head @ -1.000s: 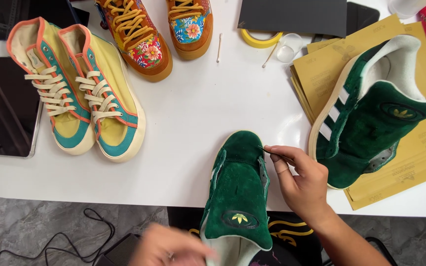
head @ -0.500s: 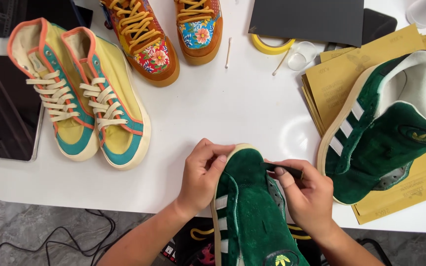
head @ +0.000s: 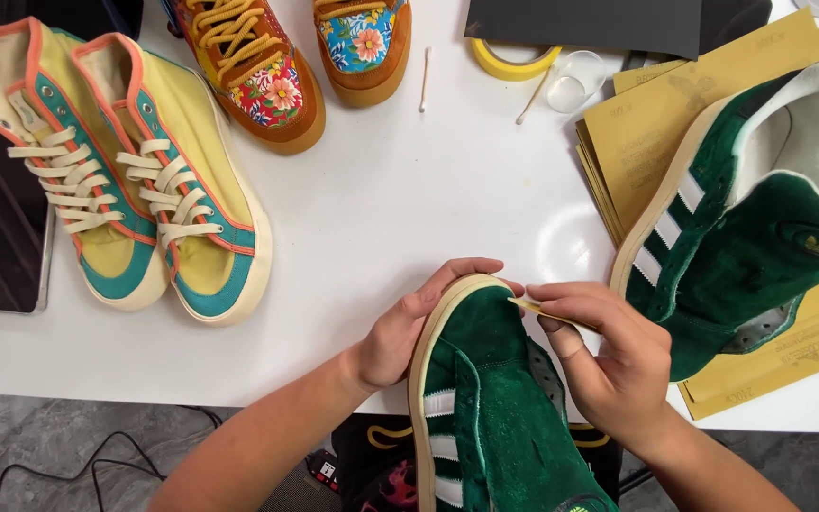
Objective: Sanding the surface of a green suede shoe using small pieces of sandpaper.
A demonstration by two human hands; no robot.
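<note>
So the green suede sneaker (head: 490,408) sits at the near table edge, left hand (head: 409,332) on its left, right hand (head: 609,360) on its right. Its twin green suede sneaker (head: 751,237) lies right, on yellow sandpaper sheets (head: 646,123). Yellow canvas high-tops (head: 135,180) are left, floral orange sneakers (head: 286,57) far behind.

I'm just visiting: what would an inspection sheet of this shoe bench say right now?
Surface: white table, partly covered.
Job's things: green suede sneaker with white stripes; small tan strip at its toe.
Clutter: second green sneaker on tan sandpaper sheets; yellow-teal high-tops; floral orange shoes; yellow tape roll; cotton swab.
Grippers: left hand steadies the toe; right hand pinches the strip.
Cables: black cable on the floor.
Surroundings: grey floor.
</note>
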